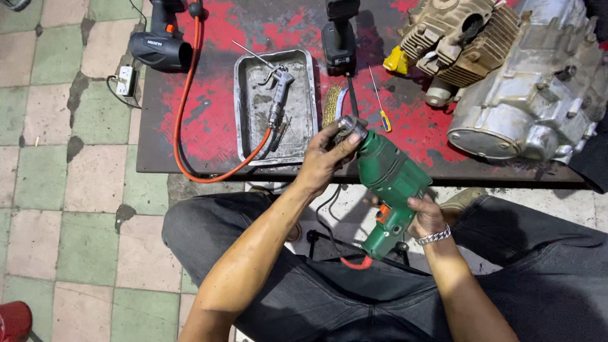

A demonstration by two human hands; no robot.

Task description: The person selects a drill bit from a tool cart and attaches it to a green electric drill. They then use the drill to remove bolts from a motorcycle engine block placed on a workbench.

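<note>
Both hands, left (326, 158) and right (425, 217), hold a green drill (389, 183) over the lap.

The green electric drill (389, 183) is held above the lap, just off the near edge of the red worktop (209, 120). Its metal chuck (350, 126) points up and away, toward the worktop. The orange trigger faces right. A black-and-red cord exits the handle base.

Left hand (326, 158) raised, fingers curled closed, right hand (425, 217) lower, clenched
</note>
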